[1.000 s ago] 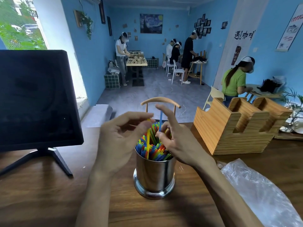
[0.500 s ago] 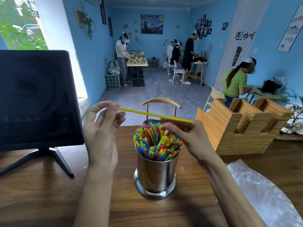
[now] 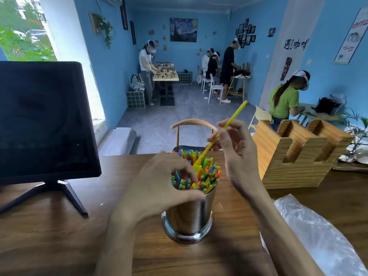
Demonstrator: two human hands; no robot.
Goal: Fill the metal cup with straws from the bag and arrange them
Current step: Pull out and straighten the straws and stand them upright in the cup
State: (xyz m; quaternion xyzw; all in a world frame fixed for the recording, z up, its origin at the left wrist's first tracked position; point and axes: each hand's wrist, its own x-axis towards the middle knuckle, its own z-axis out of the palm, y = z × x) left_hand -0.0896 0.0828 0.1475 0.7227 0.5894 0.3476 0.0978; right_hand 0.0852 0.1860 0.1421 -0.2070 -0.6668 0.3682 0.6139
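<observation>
On the wooden counter point(image 3: 59, 236), near its far edge, a dark flat monitor point(image 3: 43, 120) stands at the left and a slotted pine holder point(image 3: 294, 156) at the right. Crumpled clear plastic bag point(image 3: 318, 236) lies toward the right near corner, apparently emptied. Between them stands the cylindrical polished metal cup point(image 3: 189, 218), packed with thin coloured straws point(image 3: 207, 176). Left hand point(image 3: 159, 188) curls round the rim, fingertips parting the bundle, probably opening a gap. Right hand point(image 3: 237, 156) pinches a yellow straw point(image 3: 231, 120), tilted, its lower tip entering that gap.
</observation>
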